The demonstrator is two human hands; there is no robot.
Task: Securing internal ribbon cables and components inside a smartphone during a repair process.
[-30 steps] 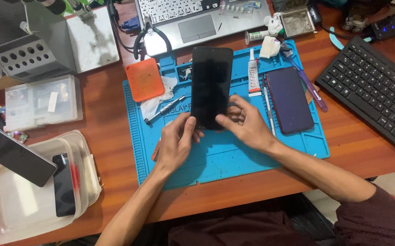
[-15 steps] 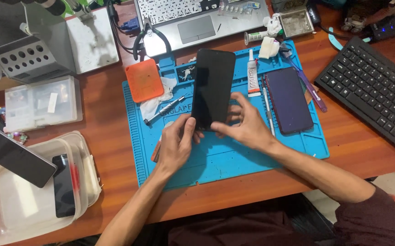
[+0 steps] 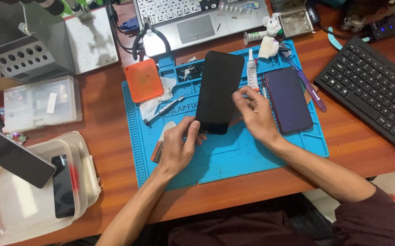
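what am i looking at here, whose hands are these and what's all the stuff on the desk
This is one view from a camera worn on a person's head, looking down at their own two bare hands. There is no machine. The left hand grips the bottom end of a black phone screen panel, and the right hand touches its right edge. They work over a blue repair mat on a wooden desk. On the mat lie a dark purple phone, an orange square pad, a glue tube and a screwdriver. A black keyboard sits to the right.
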